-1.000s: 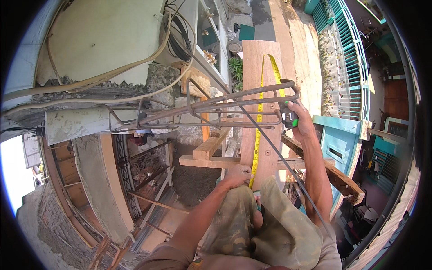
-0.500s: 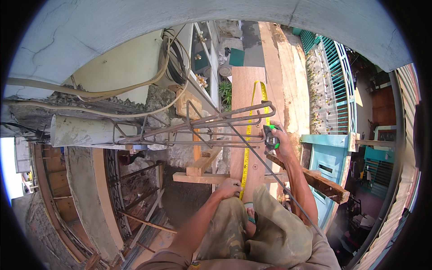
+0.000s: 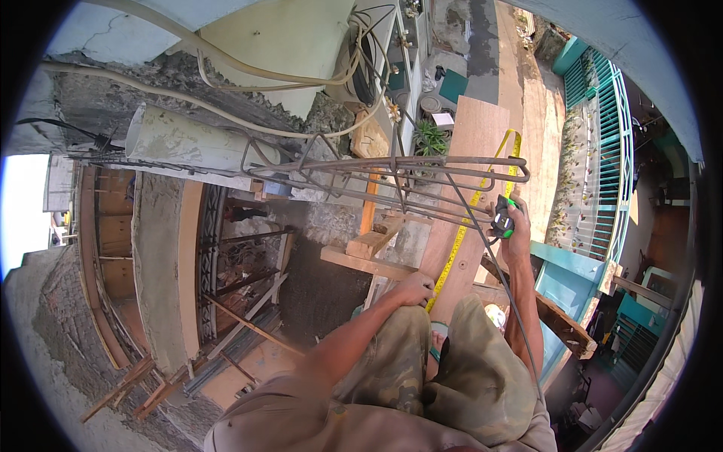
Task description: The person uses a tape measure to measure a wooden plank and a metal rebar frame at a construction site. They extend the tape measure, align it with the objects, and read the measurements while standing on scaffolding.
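Observation:
My right hand [image 3: 517,232] grips a black and green tape measure [image 3: 501,218] beside the right edge of a long wooden board [image 3: 482,117]. Its yellow blade [image 3: 461,235] rises from the case, bends over in a loop and runs back along the board toward my knees. At the blade's near end my left hand [image 3: 416,289] is closed, fingers curled against it; the blade's tip is hidden. Between me and the far part of the board, a cage of bent steel rebar [image 3: 444,167] juts across from the left.
A thin steel rod [image 3: 503,275] slants down past my right forearm. Timber pieces [image 3: 369,265] lie by my left hand, and a rough beam [image 3: 561,325] crosses to the right. Cables [image 3: 248,120] hang at upper left. Below lie a street and a teal fence [image 3: 614,143].
My view has swung, so the board, rebar and both hands appear farther right and the board looks tilted. Both hands keep their hold on the tape measure.

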Demonstrator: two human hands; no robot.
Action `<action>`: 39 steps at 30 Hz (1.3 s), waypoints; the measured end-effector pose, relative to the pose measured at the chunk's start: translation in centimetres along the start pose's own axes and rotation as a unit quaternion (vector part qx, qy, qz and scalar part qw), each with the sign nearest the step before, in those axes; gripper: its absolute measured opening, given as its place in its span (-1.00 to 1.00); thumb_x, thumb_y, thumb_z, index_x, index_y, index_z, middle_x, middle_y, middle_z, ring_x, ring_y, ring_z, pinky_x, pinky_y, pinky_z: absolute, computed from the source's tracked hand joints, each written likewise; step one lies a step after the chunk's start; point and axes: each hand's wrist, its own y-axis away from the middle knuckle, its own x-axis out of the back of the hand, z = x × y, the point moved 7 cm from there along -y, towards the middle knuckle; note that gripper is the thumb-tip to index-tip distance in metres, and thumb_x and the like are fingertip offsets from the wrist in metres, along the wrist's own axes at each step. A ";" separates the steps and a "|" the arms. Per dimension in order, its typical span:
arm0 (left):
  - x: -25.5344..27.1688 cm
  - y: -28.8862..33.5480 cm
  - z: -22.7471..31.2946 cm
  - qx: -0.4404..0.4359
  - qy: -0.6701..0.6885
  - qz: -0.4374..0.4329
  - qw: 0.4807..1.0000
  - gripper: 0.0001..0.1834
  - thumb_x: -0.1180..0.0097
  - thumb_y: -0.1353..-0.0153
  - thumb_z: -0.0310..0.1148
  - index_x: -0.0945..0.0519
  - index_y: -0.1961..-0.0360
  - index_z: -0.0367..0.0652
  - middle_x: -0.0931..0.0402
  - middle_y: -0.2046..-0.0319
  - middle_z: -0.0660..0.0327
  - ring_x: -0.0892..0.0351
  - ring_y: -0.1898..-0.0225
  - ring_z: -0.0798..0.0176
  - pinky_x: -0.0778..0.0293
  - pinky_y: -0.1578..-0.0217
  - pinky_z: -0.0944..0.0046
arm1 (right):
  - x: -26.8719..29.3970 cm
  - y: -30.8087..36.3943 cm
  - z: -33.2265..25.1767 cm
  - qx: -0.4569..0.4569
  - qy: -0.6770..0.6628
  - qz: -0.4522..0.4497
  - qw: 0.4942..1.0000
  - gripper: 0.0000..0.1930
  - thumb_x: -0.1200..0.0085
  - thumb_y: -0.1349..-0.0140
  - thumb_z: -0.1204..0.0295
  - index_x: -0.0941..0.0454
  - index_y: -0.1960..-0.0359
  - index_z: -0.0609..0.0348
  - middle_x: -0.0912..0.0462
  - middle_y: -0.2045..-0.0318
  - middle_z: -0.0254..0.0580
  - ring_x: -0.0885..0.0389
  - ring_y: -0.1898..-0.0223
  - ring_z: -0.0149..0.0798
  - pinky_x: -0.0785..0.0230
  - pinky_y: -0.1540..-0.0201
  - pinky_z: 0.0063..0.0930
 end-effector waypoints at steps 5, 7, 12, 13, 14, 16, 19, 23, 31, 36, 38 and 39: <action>0.1 1.4 2.2 -0.013 -0.067 0.017 0.998 -0.81 -0.19 -0.18 -0.37 -0.58 0.44 -0.30 -0.56 0.55 0.17 -0.60 0.53 0.32 -0.51 0.48 0.27 | 1.3 -0.8 0.4 -0.015 0.109 0.031 0.993 -0.59 -0.12 -0.22 0.32 -0.46 -0.08 0.19 -0.61 0.35 -0.25 -0.53 0.44 -0.45 -0.44 0.48 -0.49; 0.6 1.5 2.5 -0.030 -0.119 0.038 0.992 -0.81 -0.19 -0.17 -0.36 -0.59 0.42 -0.31 -0.59 0.55 0.12 -0.63 0.53 0.27 -0.52 0.47 0.23 | 1.7 -1.5 0.8 0.007 0.210 0.027 0.977 -0.59 -0.15 -0.21 0.31 -0.48 -0.06 0.21 -0.60 0.36 -0.26 -0.50 0.45 -0.46 -0.40 0.45 -0.50; 0.5 1.7 4.4 -0.058 -0.228 0.067 0.970 -0.80 -0.19 -0.13 -0.31 -0.63 0.38 -0.26 -0.62 0.49 0.01 -0.66 0.43 0.08 -0.52 0.36 0.11 | 3.5 -1.6 0.3 0.100 0.405 0.105 0.903 -0.50 -0.22 -0.17 0.24 -0.47 -0.06 0.30 -0.63 0.31 -0.09 -0.57 0.32 -0.28 -0.43 0.21 -0.35; 0.5 1.9 4.8 -0.052 -0.238 0.075 0.967 -0.79 -0.21 -0.10 -0.28 -0.65 0.39 -0.22 -0.62 0.45 -0.03 -0.64 0.35 -0.02 -0.52 0.28 0.06 | 4.1 -1.6 0.9 0.078 0.412 0.113 0.901 -0.45 -0.24 -0.16 0.20 -0.45 -0.09 0.32 -0.64 0.28 0.00 -0.59 0.22 -0.17 -0.43 0.11 -0.29; 0.7 2.1 4.9 -0.043 -0.250 0.086 0.964 -0.78 -0.22 -0.06 -0.24 -0.68 0.39 -0.18 -0.63 0.40 -0.07 -0.63 0.27 -0.13 -0.51 0.21 0.01 | 4.0 -1.4 1.7 0.030 0.413 0.119 0.903 -0.43 -0.24 -0.17 0.18 -0.45 -0.10 0.32 -0.64 0.24 0.06 -0.61 0.20 -0.15 -0.43 0.11 -0.28; 0.9 1.4 3.8 -0.033 -0.234 0.092 0.967 -0.78 -0.21 -0.07 -0.25 -0.68 0.39 -0.19 -0.63 0.42 -0.06 -0.65 0.32 -0.08 -0.52 0.24 0.02 | 3.6 -0.6 1.3 0.067 0.416 0.158 0.893 -0.41 -0.27 -0.13 0.19 -0.44 -0.10 0.33 -0.64 0.27 0.06 -0.62 0.21 -0.09 -0.44 0.11 -0.25; 0.6 1.0 2.5 -0.003 -0.196 0.076 0.978 -0.78 -0.20 -0.09 -0.25 -0.67 0.38 -0.20 -0.64 0.45 -0.02 -0.68 0.41 0.02 -0.54 0.28 0.07 | 3.3 0.3 1.0 0.085 0.424 0.170 0.885 -0.38 -0.31 -0.04 0.26 -0.43 -0.11 0.34 -0.60 0.18 0.15 -0.60 0.14 0.00 -0.43 0.06 -0.18; 0.4 1.0 3.0 0.013 -0.168 0.061 0.984 -0.79 -0.18 -0.14 -0.29 -0.65 0.36 -0.24 -0.64 0.53 0.05 -0.69 0.51 0.18 -0.55 0.36 0.16 | 2.6 1.2 3.1 0.106 0.485 0.164 0.852 -0.24 -0.41 0.07 0.22 -0.35 -0.15 0.29 -0.46 0.07 0.17 -0.50 0.04 0.11 -0.39 -0.01 -0.07; -0.1 0.7 3.5 0.003 -0.171 0.045 0.984 -0.78 -0.19 -0.14 -0.30 -0.63 0.38 -0.29 -0.63 0.56 0.04 -0.68 0.54 0.16 -0.54 0.40 0.15 | 0.6 2.7 3.5 0.051 0.521 0.191 0.830 -0.06 -0.50 0.17 0.20 -0.17 -0.22 0.20 -0.34 0.03 0.12 -0.44 -0.03 0.20 -0.44 0.04 0.07; 0.3 0.1 2.6 -0.017 -0.146 0.057 0.987 -0.81 -0.20 -0.07 -0.34 -0.64 0.44 -0.29 -0.62 0.57 0.03 -0.67 0.56 0.15 -0.54 0.41 0.14 | -0.1 2.0 4.3 0.059 0.570 0.200 0.794 -0.02 -0.53 0.20 0.22 -0.15 -0.23 0.20 -0.32 0.03 0.12 -0.43 -0.04 0.22 -0.45 0.02 0.07; 0.1 0.2 3.9 -0.020 -0.190 0.051 0.980 -0.81 -0.19 -0.04 -0.34 -0.64 0.46 -0.29 -0.63 0.54 -0.02 -0.69 0.50 0.08 -0.55 0.38 0.10 | 0.3 2.6 3.7 0.071 0.572 0.213 0.789 -0.04 -0.52 0.18 0.21 -0.15 -0.22 0.20 -0.33 0.03 0.13 -0.42 -0.05 0.21 -0.45 0.02 0.07; -0.1 0.5 3.9 -0.018 -0.209 0.049 0.977 -0.81 -0.19 -0.03 -0.35 -0.64 0.48 -0.29 -0.63 0.53 -0.04 -0.69 0.47 0.05 -0.55 0.36 0.08 | 0.1 2.8 3.6 0.078 0.576 0.207 0.787 -0.05 -0.51 0.17 0.20 -0.15 -0.23 0.20 -0.33 0.03 0.13 -0.42 -0.05 0.20 -0.46 0.03 0.07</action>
